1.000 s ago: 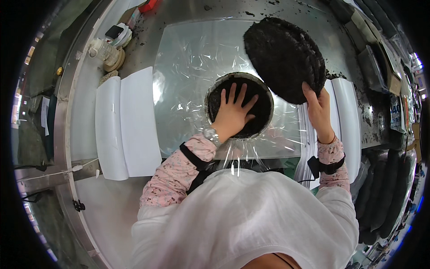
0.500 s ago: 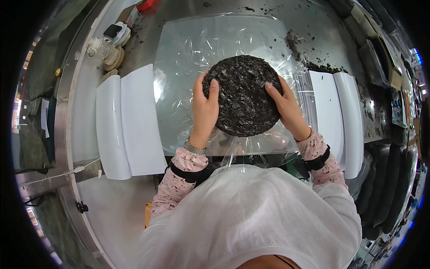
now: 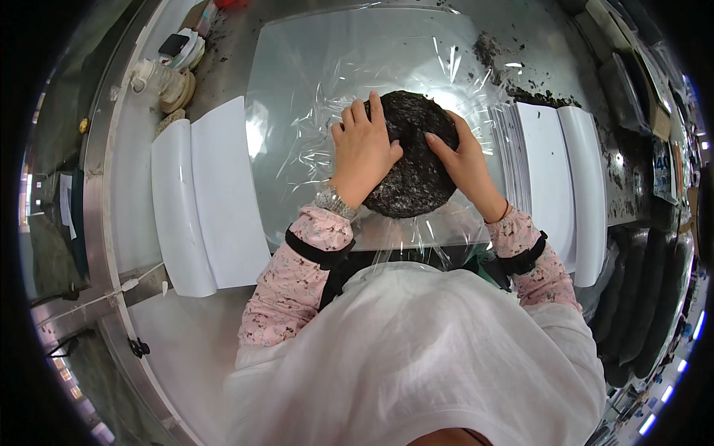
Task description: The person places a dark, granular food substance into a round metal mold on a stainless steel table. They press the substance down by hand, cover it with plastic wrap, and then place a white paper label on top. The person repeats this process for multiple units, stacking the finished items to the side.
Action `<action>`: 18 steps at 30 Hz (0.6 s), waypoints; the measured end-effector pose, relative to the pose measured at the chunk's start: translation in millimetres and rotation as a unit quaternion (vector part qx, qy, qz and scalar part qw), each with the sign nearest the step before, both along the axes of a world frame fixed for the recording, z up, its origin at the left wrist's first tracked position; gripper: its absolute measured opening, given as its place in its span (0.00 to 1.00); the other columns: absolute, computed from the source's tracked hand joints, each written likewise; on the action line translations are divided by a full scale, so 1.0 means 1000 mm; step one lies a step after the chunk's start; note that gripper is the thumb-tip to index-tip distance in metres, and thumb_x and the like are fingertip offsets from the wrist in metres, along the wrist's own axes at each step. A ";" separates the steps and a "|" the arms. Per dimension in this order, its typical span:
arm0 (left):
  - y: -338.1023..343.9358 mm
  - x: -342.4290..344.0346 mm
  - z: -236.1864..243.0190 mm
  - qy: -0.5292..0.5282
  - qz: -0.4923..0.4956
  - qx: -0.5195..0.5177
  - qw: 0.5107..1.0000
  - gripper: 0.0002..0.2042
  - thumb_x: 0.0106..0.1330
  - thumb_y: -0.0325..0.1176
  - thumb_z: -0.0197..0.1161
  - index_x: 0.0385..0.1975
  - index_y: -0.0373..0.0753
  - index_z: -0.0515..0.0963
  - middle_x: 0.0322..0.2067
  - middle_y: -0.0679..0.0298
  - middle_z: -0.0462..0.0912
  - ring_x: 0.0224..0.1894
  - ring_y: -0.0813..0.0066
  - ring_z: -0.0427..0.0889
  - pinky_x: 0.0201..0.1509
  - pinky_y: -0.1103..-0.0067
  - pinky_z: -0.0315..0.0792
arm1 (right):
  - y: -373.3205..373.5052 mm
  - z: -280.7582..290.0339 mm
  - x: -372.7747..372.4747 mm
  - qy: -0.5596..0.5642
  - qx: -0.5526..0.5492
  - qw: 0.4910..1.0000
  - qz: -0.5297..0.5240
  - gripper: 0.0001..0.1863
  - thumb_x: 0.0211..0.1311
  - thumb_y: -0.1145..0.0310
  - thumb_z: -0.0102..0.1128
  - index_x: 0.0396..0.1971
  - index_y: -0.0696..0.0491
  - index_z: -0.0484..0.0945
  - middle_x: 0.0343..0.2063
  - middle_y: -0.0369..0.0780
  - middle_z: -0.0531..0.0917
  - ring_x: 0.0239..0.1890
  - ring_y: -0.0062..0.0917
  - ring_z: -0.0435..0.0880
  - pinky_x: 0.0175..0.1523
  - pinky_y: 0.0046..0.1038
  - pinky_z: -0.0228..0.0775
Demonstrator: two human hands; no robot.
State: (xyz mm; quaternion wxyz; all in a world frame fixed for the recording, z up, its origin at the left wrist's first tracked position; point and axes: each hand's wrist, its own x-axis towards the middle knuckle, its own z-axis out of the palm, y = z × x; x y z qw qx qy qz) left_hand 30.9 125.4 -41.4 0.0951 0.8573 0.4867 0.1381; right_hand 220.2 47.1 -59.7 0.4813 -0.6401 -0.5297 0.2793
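Note:
A round, black, flaky cake, seemingly dried seaweed (image 3: 410, 186), is before me over crinkled clear plastic film (image 3: 320, 149). My left hand (image 3: 366, 149) lies over its left side, fingers spread and thumb on the upper face. My right hand (image 3: 465, 160) grips the right edge, thumb on top and other fingers round the rim, partly hidden. Beneath the film is a pale, glassy board (image 3: 290, 67). Whether the cake rests fully on the film or is slightly raised, I cannot tell.
White sheets with a curled edge lie left (image 3: 227, 201) of the board; a white stack (image 3: 547, 163) lies right. Dark crumbs (image 3: 539, 97) litter the metal table behind that stack. A clear jar (image 3: 160, 80) stands far left. Dark packed bundles (image 3: 632, 297) sit at the right.
My left hand has let go of the left rim and moved up and inward onto the cake's face, fingers spreading. My right hand keeps its hold, its thumb further in.

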 end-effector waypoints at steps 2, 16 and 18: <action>-0.002 0.003 0.000 0.011 0.005 0.005 1.000 0.45 0.57 0.38 0.73 0.74 0.32 0.58 0.63 0.44 0.68 0.65 0.48 0.69 0.64 0.56 0.65 | -0.001 0.001 -0.003 -0.012 0.013 1.000 -0.002 0.29 0.70 0.65 0.67 0.65 0.62 0.69 0.48 0.51 0.86 0.50 0.37 0.88 0.56 0.32 0.78; -0.048 -0.020 -0.004 -0.174 -0.179 0.012 0.968 0.15 0.67 0.35 0.66 0.47 0.32 0.82 0.46 0.53 0.85 0.54 0.54 0.81 0.74 0.60 0.64 | -0.002 -0.005 -0.002 -0.027 0.022 0.999 -0.008 0.28 0.70 0.67 0.65 0.65 0.63 0.69 0.49 0.55 0.84 0.51 0.44 0.86 0.56 0.36 0.77; -0.048 -0.014 -0.002 -0.163 -0.184 0.023 0.969 0.11 0.69 0.36 0.63 0.39 0.33 0.85 0.40 0.57 0.87 0.49 0.58 0.82 0.76 0.60 0.62 | -0.002 -0.008 -0.004 -0.010 0.042 0.999 -0.018 0.28 0.70 0.67 0.65 0.64 0.63 0.69 0.50 0.55 0.84 0.51 0.44 0.86 0.56 0.36 0.77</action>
